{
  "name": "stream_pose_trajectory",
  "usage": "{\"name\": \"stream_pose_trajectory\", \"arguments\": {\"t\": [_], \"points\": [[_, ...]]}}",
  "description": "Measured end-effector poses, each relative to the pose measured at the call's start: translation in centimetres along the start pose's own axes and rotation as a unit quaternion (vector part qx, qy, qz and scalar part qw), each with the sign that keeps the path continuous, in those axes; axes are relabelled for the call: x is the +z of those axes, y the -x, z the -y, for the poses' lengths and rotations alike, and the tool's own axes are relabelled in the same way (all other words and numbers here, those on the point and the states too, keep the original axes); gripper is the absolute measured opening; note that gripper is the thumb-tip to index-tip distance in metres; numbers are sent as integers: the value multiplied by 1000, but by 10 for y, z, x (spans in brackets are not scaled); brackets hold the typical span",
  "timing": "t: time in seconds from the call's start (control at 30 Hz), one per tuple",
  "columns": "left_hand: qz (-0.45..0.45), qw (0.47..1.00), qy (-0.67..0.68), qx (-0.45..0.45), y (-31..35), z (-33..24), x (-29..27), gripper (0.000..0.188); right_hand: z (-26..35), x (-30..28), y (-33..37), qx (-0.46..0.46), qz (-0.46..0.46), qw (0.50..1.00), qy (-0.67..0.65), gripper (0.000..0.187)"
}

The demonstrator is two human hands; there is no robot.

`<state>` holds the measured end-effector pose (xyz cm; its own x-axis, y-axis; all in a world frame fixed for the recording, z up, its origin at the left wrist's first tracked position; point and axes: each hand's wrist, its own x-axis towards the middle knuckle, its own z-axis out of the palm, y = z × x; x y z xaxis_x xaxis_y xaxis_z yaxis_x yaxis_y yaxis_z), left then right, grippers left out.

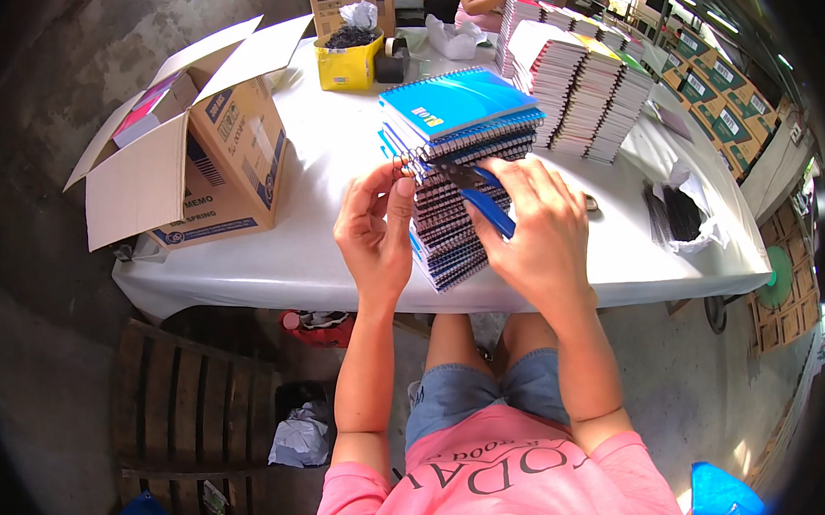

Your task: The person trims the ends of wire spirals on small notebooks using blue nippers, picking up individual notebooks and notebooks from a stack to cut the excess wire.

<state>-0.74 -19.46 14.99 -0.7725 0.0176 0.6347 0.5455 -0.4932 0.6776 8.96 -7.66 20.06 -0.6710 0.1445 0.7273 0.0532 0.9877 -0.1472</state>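
A tall stack of spiral notebooks (465, 101) with blue covers stands before me at the table's near side, wire bindings facing me. My right hand (541, 218) grips blue-handled cutting pliers (490, 212), their dark jaws reaching to the coil end at the stack's left corner. At that same corner my left hand (378, 217) pinches the end of a wire coil (402, 167) between thumb and fingers. The exact contact between jaws and wire is too small to make out.
On the white-covered table (338, 252), an open carton (230, 155) holding notebooks stands left. A yellow container (350, 67) sits at the back, tall notebook stacks (576, 90) at the back right. Dark wire coils (682, 211) lie in white wrapping on the right. Another person (485, 0) works beyond.
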Motion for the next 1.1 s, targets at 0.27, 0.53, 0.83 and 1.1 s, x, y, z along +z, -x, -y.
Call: {"name": "stream_pose_trajectory", "arguments": {"t": [0.27, 0.53, 0.83, 1.1], "points": [[15, 1000, -10, 15, 0, 1, -2, 22, 3, 4, -5, 22, 36, 998, -53, 41], [-101, 954, 223, -172, 4, -9, 5, 22, -9, 4, -7, 69, 104, 982, -142, 39], [-164, 835, 421, -313, -10, -21, -17, 38, -6, -16, 2, 18, 6, 997, -81, 41], [-1, 985, 65, -161, -20, -42, 7, 30, -1, -10, -5, 8, -4, 999, -34, 43]]}}
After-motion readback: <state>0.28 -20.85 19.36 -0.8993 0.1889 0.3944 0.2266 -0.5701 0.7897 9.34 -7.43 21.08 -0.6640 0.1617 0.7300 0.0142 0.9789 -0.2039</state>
